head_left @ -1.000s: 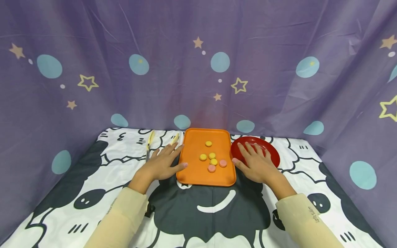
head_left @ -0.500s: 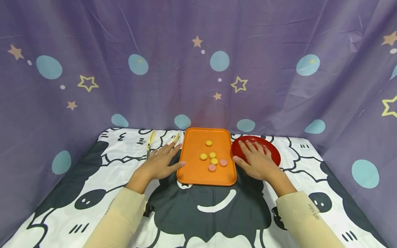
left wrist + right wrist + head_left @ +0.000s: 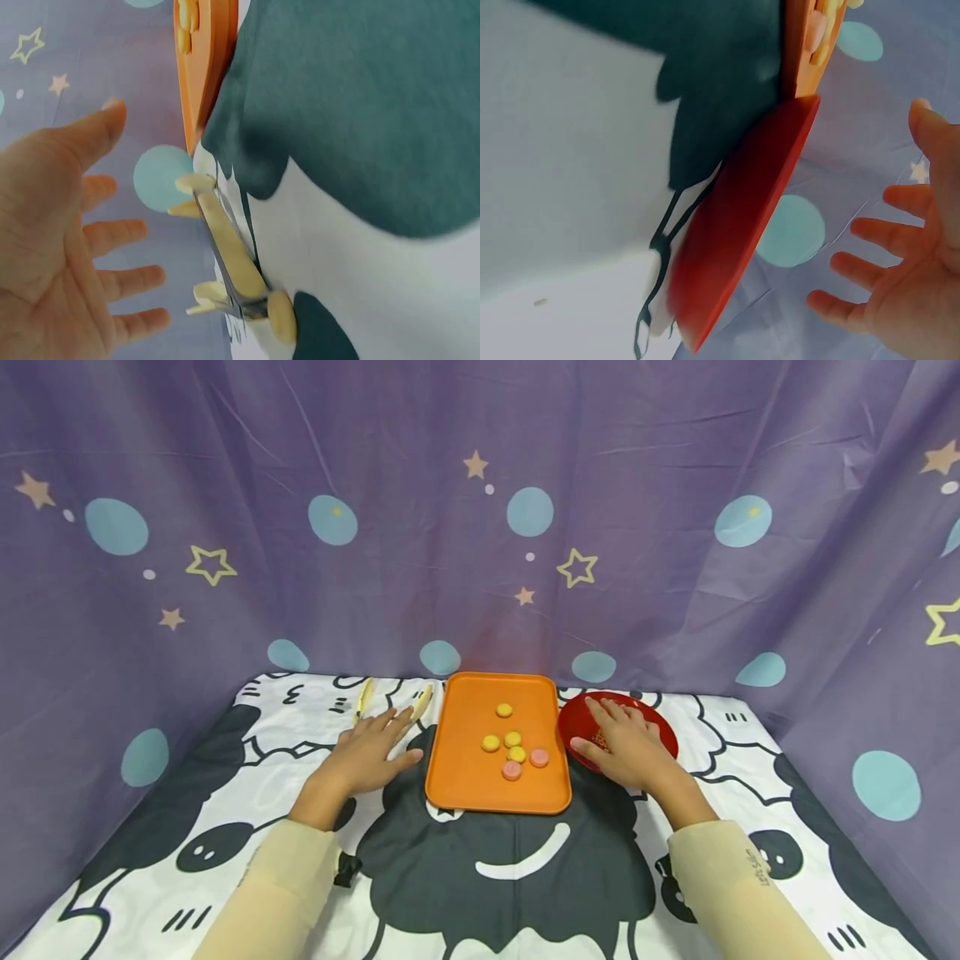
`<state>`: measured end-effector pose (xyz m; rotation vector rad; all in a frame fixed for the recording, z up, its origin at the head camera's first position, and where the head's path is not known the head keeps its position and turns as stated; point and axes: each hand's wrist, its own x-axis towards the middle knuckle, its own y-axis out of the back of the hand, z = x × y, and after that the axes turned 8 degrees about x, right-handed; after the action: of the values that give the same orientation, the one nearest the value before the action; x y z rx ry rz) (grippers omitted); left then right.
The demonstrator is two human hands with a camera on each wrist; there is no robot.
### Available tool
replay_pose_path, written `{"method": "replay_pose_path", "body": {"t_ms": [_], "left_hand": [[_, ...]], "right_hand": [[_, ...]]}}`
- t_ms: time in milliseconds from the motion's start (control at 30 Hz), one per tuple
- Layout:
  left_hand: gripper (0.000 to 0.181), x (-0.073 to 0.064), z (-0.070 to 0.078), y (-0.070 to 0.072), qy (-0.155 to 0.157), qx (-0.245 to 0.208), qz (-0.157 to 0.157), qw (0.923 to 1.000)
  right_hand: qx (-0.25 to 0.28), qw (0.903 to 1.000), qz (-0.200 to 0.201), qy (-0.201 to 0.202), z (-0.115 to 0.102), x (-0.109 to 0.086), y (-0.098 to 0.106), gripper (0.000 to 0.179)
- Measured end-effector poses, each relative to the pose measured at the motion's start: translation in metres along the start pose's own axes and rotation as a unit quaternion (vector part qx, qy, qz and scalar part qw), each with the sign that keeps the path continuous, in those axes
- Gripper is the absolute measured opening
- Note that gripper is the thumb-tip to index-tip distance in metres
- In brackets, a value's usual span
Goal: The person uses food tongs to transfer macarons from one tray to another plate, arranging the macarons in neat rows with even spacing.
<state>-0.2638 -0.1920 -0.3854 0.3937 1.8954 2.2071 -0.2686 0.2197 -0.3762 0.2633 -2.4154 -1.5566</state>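
Note:
My left hand (image 3: 367,756) hovers with fingers spread over a pair of tongs (image 3: 422,702), holding nothing. In the left wrist view the tongs (image 3: 229,247) show metal arms and pale yellow parts, lying on the cloth below the fingertips. My right hand (image 3: 626,747) is above the red plate (image 3: 663,735), its fingers extended and apart from the plate in the right wrist view. Between the hands lies an orange tray (image 3: 465,785). On it are several small round yellow pieces (image 3: 504,710) and two pink pieces (image 3: 539,757), like little macarons.
A cloth (image 3: 510,893) with black and white cartoon faces covers the table. Behind it hangs a purple curtain (image 3: 420,585) with stars and blue dots. The plate stands close against the tray's right edge.
My left hand has shifted left, away from the tray and further over the tongs. My right thumb has drawn right, off the tray's edge, and a patterned spot on the plate shows beside it.

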Motion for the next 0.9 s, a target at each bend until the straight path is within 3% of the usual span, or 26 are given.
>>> {"method": "replay_pose_path", "body": {"t_ms": [133,233,400,500,633,900], "left_hand": [[0.076,-0.002,-0.009,0.000,0.039,0.010,0.005,0.9992],[0.079,-0.002,-0.015,0.000,0.086,0.017,-0.001,0.9962],[0.086,-0.002,-0.024,-0.001,0.181,-0.003,-0.025,0.9831],[0.090,-0.001,-0.029,-0.004,0.218,-0.026,-0.032,0.9751],[0.099,0.001,-0.036,-0.010,0.241,-0.043,-0.033,0.9691],[0.115,0.012,-0.040,-0.018,0.252,-0.090,-0.046,0.9624]], "right_hand": [[0.008,0.9998,0.019,0.005,0.012,0.002,0.001,0.081],[0.013,0.9996,0.024,-0.002,0.021,0.003,0.004,0.079],[0.035,0.9988,0.028,-0.021,0.036,0.007,0.011,0.079],[0.049,0.9976,0.036,-0.033,0.045,0.008,0.016,0.078],[0.062,0.9955,0.051,-0.050,0.060,0.009,0.021,0.076],[0.096,0.9876,0.073,-0.101,0.093,0.008,0.025,0.079]]}}
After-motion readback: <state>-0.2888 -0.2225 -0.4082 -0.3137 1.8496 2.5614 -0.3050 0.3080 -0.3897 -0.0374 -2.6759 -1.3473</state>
